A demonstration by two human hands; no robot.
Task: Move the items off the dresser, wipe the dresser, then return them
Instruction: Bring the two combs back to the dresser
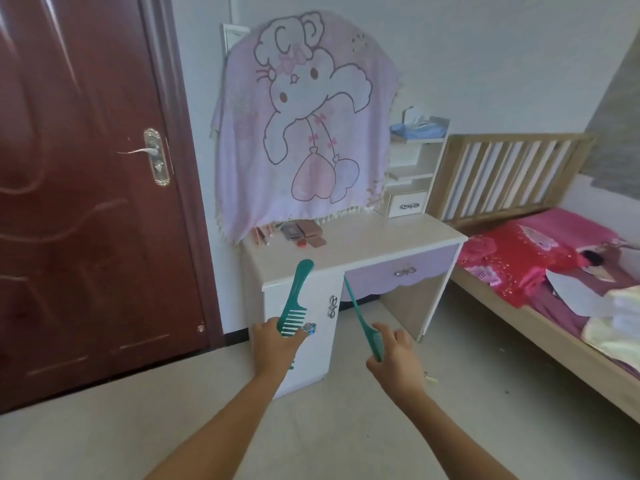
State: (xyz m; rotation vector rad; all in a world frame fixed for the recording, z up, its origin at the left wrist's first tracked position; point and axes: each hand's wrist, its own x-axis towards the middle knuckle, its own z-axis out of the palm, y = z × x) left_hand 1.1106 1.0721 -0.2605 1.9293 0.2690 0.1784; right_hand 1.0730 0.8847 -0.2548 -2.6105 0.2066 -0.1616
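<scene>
left hand [273, 344] clamped on wide comb [296, 299], right hand [394, 358] on tail comb [360, 317], both by the teeth; probably ferrying the 2 in 1 trip; makeup [301, 232] sits far back on tabletop [363, 244]

The left grip [277, 344], a bare hand wearing a blue-stoned ring [309, 328], holds a wide-toothed teal plastic comb [294, 299] by its toothed end, handle pointing up. The right grip [394, 358] pinches a thin teal plastic tail comb [363, 323] at its teeth, the tail slanting up and left. Both are held in front of a white dresser with a purple drawer [398, 271]. At the back left of its cream tabletop [363, 244] lie brown compacts [308, 230], a small red round piece [302, 242] and slim tubes [261, 235]. A pink cartoon-printed cloth [304, 123] hangs behind them. A dark red door [86, 185] stands to the left, and a wooden bed with red bedding [519, 265] to the right.
</scene>
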